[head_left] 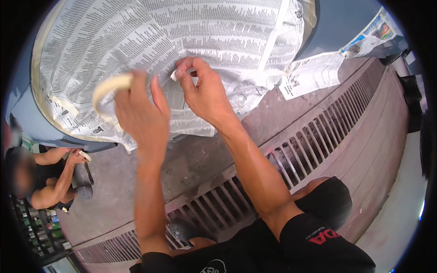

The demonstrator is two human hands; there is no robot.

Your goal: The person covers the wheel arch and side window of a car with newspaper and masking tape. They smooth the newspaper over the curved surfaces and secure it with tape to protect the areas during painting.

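Note:
Newsprint sheets [218, 34] are spread over a blue-grey vehicle body panel [334, 25], edged with cream masking tape along the left side. My left hand [143, 113], blurred by motion, holds a roll of masking tape [101, 93] in front of the paper. The roll's far side is hidden behind the fingers. Close by on the right, my right hand [205, 93] pinches a small pale scrap [174, 75], which looks like tape, between thumb and fingertips at the paper's surface. A gap separates the two hands.
A slatted floor drain [314, 141] crosses the concrete below me. At the left a co-worker crouches, with another tape roll [85, 156] in hand. A loose newspaper sheet [314, 75] hangs at the right. My foot in a grey clog [182, 231] rests by the drain.

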